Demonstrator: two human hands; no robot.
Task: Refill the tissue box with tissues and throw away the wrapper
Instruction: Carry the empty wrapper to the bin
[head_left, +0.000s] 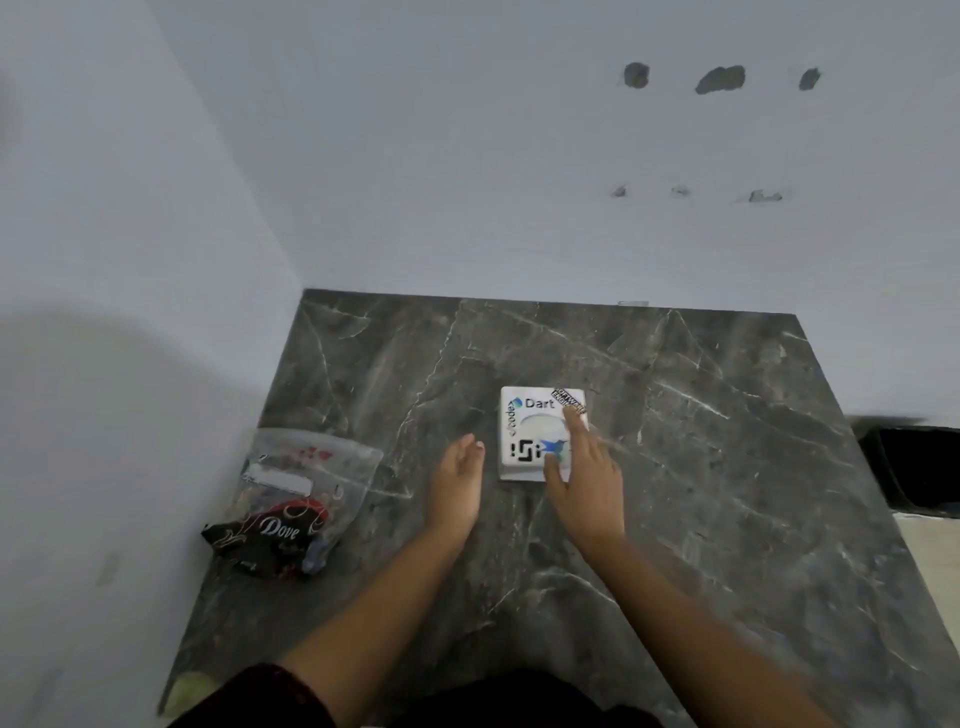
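A square white tissue box (527, 434) with stickers on its lid lies flat on the dark marble counter (701, 467), its oval slot facing up. My right hand (584, 478) rests over the box's right side, fingers spread across the lid and thumb at its near edge. My left hand (460, 483) hovers just left of the box, fingers together and apart from it, holding nothing. A clear plastic tissue wrapper (317, 467) lies crumpled at the counter's left side by the wall.
A dark Dove packet (270, 535) sits against the clear wrapper at the left edge. A black bin (914, 473) stands beyond the counter's right edge. White walls close the back and left. A yellowish object (189, 691) shows at the near left corner.
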